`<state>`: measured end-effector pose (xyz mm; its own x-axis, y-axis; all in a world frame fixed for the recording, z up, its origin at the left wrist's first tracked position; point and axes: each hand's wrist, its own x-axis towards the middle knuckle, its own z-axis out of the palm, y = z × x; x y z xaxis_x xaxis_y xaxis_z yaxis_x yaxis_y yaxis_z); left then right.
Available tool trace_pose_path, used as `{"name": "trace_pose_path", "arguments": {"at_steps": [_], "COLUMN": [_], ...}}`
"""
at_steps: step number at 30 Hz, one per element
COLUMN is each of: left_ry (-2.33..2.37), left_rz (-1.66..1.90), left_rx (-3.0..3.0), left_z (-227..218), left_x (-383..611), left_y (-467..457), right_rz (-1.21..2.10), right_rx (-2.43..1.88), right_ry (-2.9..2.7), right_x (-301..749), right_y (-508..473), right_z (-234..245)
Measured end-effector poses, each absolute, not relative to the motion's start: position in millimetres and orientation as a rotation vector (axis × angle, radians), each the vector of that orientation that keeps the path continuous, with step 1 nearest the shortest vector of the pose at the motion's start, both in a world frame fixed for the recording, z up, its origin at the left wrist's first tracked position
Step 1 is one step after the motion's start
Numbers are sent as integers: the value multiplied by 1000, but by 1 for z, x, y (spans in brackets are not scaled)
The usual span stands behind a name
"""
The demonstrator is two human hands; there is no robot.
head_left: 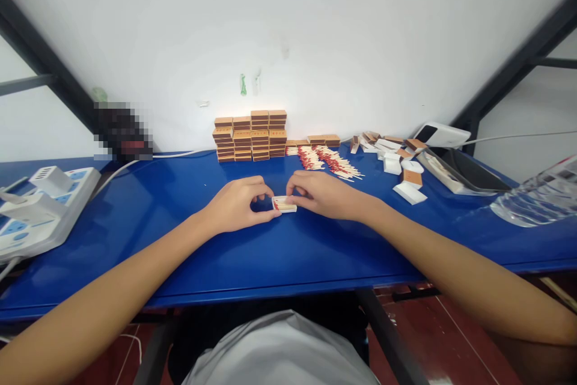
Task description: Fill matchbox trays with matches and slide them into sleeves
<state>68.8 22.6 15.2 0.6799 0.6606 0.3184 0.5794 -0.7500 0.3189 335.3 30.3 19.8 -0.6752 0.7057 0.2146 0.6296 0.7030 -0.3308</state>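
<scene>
The matchbox tray [290,211] lies left-to-right lengthwise: left hand [237,202] pinches left end; right hand's [322,196] hold, I cannot tell.

The left hand [241,203] grips a white tray [290,210] of red-tipped matches [282,206], the right hand [318,194] at its other end; behind stand 4 columns of stacked matchboxes [260,148].

A power strip [72,207] sits left; a clear bottle [525,205] right.

Bright; sheen on blue table [270,259]; margins stretched; clear plastic [534,199] seemingly blurred.
</scene>
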Motion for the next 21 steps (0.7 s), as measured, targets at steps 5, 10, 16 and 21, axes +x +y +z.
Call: {"name": "trace_pose_path", "arguments": {"at_steps": [5, 10, 16, 21], "left_ry": [1019, 1015, 1012, 1009], "left_rz": [617, 596, 609, 610], "left_rx": [2671, 2686, 2702, 2702], "left_z": [18, 19, 18, 18], "left_x": [69, 68, 67, 67], "left_y": [21, 21, 20, 20], "right_rz": [89, 41, 33, 23], "right_rx": [-1290, -1459, -1445, -1421], "right_ry": [-2467, -2490, -2483, -2500], "right_x": [374, 405, 402, 400], "right_y": [63, 91, 91, 89], "right_z": [22, 15, 10, 12]}}
